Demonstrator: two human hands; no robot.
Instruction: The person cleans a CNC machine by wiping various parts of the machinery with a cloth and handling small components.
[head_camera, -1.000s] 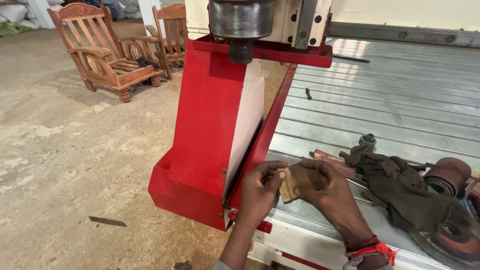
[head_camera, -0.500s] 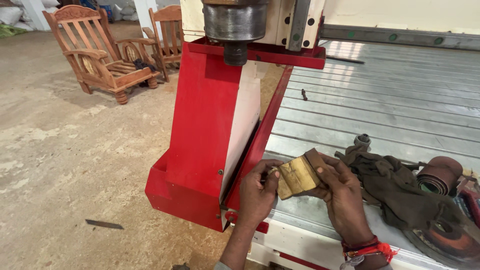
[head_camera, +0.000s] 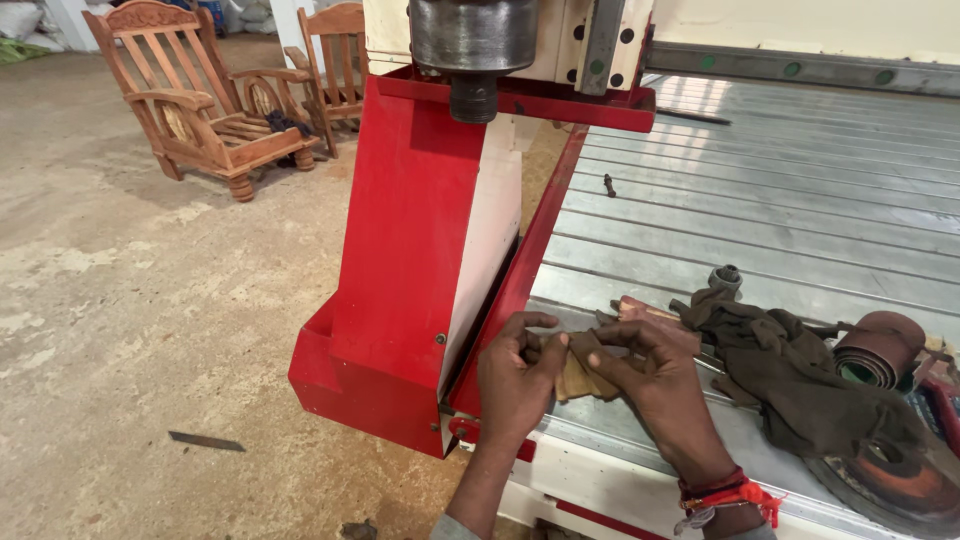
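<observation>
1. Both hands work a small tan folded piece of abrasive sheet (head_camera: 583, 377), held at the near edge of the ribbed grey metal counter (head_camera: 800, 230), just beside the red sheet-metal machine housing (head_camera: 400, 260). The sheet looks bent partway over; I judge the folding as in progress, not finished.
2. The left hand (head_camera: 515, 385) is curled narrow, thumb and fingertips pinching the sheet's left edge.
3. The right hand (head_camera: 655, 385) is likewise closed on it, fingers spread across the top and thumb beneath.
4. Near the right hand lie a crumpled dark brown cloth (head_camera: 790, 370) and a rolled brown abrasive strip (head_camera: 880, 350), untouched.
5. The grey steel spindle (head_camera: 473, 45) hangs above, well apart from the hands.
</observation>
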